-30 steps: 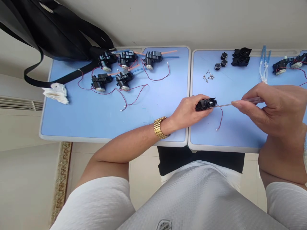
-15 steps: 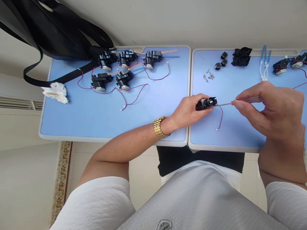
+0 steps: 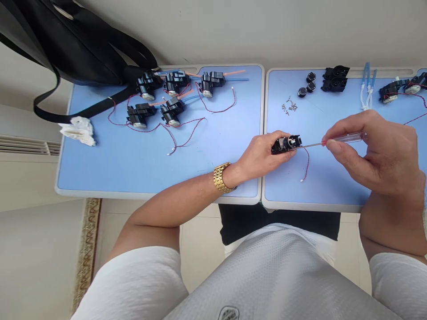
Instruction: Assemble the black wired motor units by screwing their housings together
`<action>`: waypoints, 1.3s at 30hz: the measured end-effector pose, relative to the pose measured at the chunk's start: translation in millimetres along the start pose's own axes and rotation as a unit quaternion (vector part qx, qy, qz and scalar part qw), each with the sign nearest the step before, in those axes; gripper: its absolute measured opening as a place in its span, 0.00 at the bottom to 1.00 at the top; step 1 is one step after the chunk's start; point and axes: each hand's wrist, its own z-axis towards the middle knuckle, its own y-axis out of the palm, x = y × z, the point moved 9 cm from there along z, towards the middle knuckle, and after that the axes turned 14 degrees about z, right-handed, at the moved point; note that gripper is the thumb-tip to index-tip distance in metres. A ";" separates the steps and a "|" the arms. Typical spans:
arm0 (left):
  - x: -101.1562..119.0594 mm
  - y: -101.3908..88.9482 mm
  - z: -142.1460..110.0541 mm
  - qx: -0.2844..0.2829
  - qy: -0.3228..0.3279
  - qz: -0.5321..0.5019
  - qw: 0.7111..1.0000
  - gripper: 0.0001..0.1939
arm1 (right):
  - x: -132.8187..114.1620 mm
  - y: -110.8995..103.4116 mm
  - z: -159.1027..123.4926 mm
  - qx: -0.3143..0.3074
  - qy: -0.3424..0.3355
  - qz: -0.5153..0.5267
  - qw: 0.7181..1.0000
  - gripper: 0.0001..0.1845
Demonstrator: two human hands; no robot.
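Between the thumb and fingers of my left hand [image 3: 262, 153] is a small black motor housing [image 3: 286, 144], held just above the right tabletop. A twisted red and black wire [image 3: 307, 164] hangs from it and ends in a white plug. My right hand [image 3: 383, 153] is closed on a screwdriver [image 3: 347, 138] with a clear handle and a red collar. The screwdriver's thin shaft points left, and its tip meets the housing's right side. Exactly what the tip sits on is too small to make out.
Small screws [image 3: 290, 106], round black parts [image 3: 311, 82], black housings [image 3: 335, 79] and blue-white tubes [image 3: 368, 91] lie behind my hands. Several wired motor units [image 3: 171, 111] stand on the left table, near a crumpled tissue [image 3: 78, 130] and a black bag [image 3: 83, 44]. A gap [image 3: 263, 133] separates the tables.
My right hand's fingers have opened up around the screwdriver's handle, so more of the handle shows. My left hand and the motor housing stay almost where they were.
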 end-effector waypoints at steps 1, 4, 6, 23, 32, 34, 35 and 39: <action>0.3 -0.1 -0.1 -0.001 0.000 0.000 1.000 0.18 | -1.3 -0.3 -0.3 0.001 0.000 -0.001 1.000 0.03; 2.4 -0.8 -0.5 0.000 0.008 0.001 1.000 0.17 | -6.7 -2.1 -1.2 0.017 -0.031 -0.023 0.999 0.04; 3.3 -1.2 -0.9 0.004 0.013 0.003 1.000 0.17 | -4.3 -2.1 -1.5 0.024 -0.036 -0.051 0.998 0.08; 1.6 -0.2 -0.1 0.004 0.009 -0.001 1.000 0.17 | -4.9 1.2 -1.0 -0.002 -0.014 -0.028 1.000 0.04; 2.3 -0.1 -1.1 0.001 0.011 -0.001 1.000 0.17 | 0.2 -6.3 -0.5 0.052 -0.058 -0.073 0.994 0.19; 1.6 0.0 -0.8 0.001 0.011 -0.001 1.000 0.17 | -0.4 -4.9 0.2 0.042 -0.063 -0.062 0.995 0.17; 1.2 0.1 -0.6 0.001 0.010 -0.001 1.000 0.18 | -1.4 -3.6 0.6 0.031 -0.063 -0.050 0.996 0.14; 0.3 0.1 -0.1 0.000 0.003 -0.003 1.000 0.18 | -2.9 0.6 0.9 -0.012 -0.025 -0.011 1.000 0.02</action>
